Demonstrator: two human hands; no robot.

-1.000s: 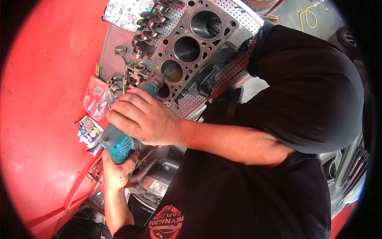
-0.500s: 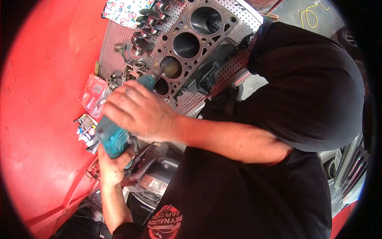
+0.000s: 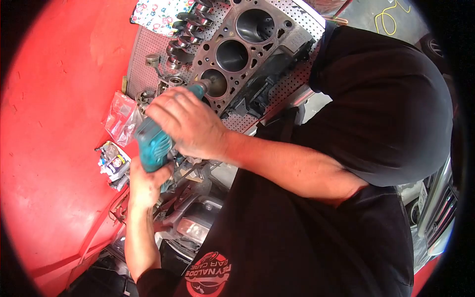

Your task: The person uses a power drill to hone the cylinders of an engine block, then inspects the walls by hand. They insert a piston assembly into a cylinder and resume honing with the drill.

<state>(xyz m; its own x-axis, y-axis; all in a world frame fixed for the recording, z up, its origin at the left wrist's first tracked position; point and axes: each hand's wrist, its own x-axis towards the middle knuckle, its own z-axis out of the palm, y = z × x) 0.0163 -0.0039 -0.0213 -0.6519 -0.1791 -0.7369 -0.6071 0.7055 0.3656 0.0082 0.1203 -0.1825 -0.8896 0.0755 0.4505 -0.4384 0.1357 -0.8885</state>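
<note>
My left hand (image 3: 145, 185) is wrapped around the handle of a teal power drill (image 3: 157, 148). Over the drill's body lies my right hand (image 3: 195, 121), its fingers curled around the top. The chuck points up and right at an engine block (image 3: 242, 41). A shaft from it reaches into the third visible cylinder bore (image 3: 215, 85), and the tool's working end is blurred and mostly hidden inside. My right hand and the drill cover the bore nearest me.
A crankshaft (image 3: 184, 40) and a piston (image 3: 152, 60) lie left of the block on a perforated metal bench (image 3: 141, 54). Plastic packets (image 3: 120, 119) and a flowered cloth (image 3: 161, 15) are close by. A red wall (image 3: 59, 123) rises at left; vehicle parts (image 3: 198, 218) sit below.
Both hands and the drill have moved up and to the right, towards the block. The tool's blurred end, seen in the bore before, shows less now.
</note>
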